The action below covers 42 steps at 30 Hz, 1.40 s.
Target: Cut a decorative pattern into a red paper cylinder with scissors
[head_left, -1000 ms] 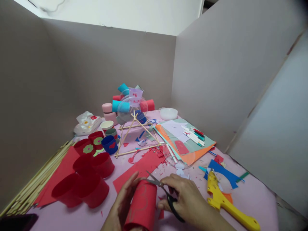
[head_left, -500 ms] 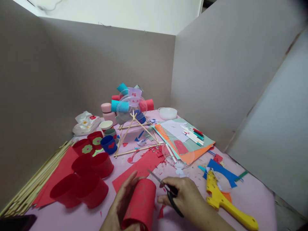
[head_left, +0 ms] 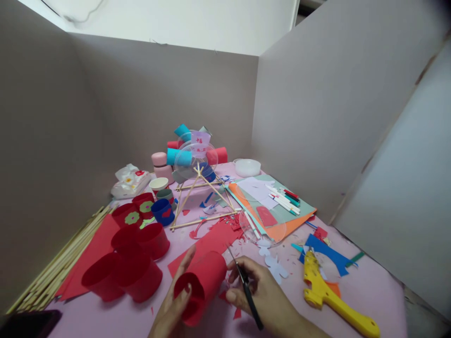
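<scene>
My left hand (head_left: 172, 298) is wrapped around a red paper tube (head_left: 213, 278), its thumb at the rim of the near open end. The tube lies tilted, with the opening facing toward me and to the left. In my right hand (head_left: 265, 290) is a pair of scissors (head_left: 248, 293) with dark handles, the slim blades pointing up and away from me. The right fingertips are close to the tube's far right end; whether they touch it I cannot tell. Beneath and behind the tube lies a red paper sheet (head_left: 207, 244), with small red scraps around it.
Several red cups (head_left: 141, 277) stand at left, beside wooden sticks (head_left: 66, 263). A stick frame (head_left: 188, 199) carries a wheel of clear discs (head_left: 183, 164) at the back. Markers (head_left: 285, 199) lie on coloured sheets. A yellow glue gun (head_left: 327, 298) rests at right; a dark phone-like object (head_left: 31, 324) is near left.
The tube has turned in my left hand, so its open end now shows and its pencil-like marks do not. The scissors have tilted more upright in my right hand.
</scene>
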Each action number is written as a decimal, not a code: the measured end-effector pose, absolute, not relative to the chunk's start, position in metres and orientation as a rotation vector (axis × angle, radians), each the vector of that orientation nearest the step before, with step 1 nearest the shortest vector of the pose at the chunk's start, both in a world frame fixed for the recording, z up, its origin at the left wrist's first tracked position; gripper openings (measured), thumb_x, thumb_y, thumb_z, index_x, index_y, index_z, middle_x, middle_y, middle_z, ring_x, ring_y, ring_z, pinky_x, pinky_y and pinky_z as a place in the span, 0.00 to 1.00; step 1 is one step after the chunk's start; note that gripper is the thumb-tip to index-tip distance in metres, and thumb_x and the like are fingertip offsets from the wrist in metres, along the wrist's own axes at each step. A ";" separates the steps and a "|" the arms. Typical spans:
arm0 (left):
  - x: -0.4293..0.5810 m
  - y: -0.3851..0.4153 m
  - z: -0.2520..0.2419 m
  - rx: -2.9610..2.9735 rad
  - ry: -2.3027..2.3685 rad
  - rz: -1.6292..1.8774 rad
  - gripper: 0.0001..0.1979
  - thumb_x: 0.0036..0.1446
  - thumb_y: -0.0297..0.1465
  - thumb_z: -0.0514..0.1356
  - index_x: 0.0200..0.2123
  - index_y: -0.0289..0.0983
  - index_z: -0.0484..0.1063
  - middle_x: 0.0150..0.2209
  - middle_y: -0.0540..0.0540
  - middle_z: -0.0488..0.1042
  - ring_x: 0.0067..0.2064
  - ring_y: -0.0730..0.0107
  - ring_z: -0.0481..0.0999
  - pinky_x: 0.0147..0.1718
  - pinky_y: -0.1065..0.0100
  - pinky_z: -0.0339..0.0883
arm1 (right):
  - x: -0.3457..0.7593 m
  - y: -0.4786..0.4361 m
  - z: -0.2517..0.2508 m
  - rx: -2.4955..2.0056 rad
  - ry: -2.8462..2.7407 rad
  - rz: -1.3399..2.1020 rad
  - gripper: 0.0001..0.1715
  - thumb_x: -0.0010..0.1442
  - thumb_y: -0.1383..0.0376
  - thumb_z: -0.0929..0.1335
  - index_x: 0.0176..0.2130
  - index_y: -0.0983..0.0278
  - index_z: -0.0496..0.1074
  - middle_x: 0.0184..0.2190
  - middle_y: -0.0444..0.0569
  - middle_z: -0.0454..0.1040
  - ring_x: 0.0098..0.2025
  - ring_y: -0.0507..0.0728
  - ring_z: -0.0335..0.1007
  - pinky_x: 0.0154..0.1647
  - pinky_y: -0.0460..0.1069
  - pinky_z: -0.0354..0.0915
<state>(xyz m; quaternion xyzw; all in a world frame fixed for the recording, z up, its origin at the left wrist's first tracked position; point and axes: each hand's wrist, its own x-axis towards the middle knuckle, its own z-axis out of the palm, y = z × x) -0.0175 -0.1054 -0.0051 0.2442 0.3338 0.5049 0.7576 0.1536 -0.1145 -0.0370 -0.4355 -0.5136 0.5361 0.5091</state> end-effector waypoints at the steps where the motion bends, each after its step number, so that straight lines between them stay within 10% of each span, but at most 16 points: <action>1: -0.017 -0.105 -0.005 0.484 0.701 1.096 0.44 0.49 0.38 0.66 0.65 0.49 0.47 0.53 0.48 0.76 0.57 0.56 0.69 0.58 0.63 0.59 | 0.152 -0.115 -0.038 -1.037 -1.215 1.296 0.29 0.43 0.51 0.77 0.39 0.63 0.68 0.31 0.42 0.65 0.24 0.47 0.55 0.23 0.44 0.54; 11: -0.008 -0.107 -0.015 0.497 0.724 1.021 0.44 0.51 0.41 0.64 0.64 0.59 0.40 0.54 0.48 0.74 0.55 0.54 0.72 0.56 0.54 0.59 | 0.139 -0.121 -0.042 -0.857 -1.123 1.346 0.46 0.33 0.49 0.80 0.45 0.57 0.58 0.34 0.40 0.63 0.20 0.43 0.48 0.17 0.42 0.42; 21: -0.003 -0.101 -0.039 0.857 0.899 1.116 0.56 0.36 0.45 0.71 0.64 0.46 0.44 0.61 0.37 0.61 0.61 0.41 0.60 0.53 0.55 0.62 | 0.148 -0.121 -0.023 -0.936 -1.157 1.247 0.35 0.39 0.54 0.79 0.40 0.58 0.60 0.33 0.42 0.66 0.31 0.52 0.63 0.29 0.46 0.61; 36: -0.025 -0.094 -0.021 1.470 0.955 0.887 0.17 0.50 0.42 0.64 0.44 0.45 0.78 0.57 0.41 0.70 0.62 0.44 0.60 0.60 0.50 0.52 | 0.160 -0.121 -0.016 -1.127 -1.440 1.249 0.34 0.38 0.60 0.78 0.44 0.60 0.64 0.30 0.39 0.67 0.29 0.50 0.59 0.28 0.44 0.59; 42: -0.020 -0.097 -0.014 0.694 0.838 1.021 0.25 0.52 0.40 0.63 0.54 0.48 0.68 0.48 0.46 0.78 0.52 0.51 0.73 0.57 0.53 0.59 | 0.166 -0.116 -0.026 -1.168 -1.383 1.056 0.26 0.50 0.52 0.72 0.44 0.60 0.64 0.39 0.46 0.68 0.29 0.51 0.62 0.26 0.45 0.59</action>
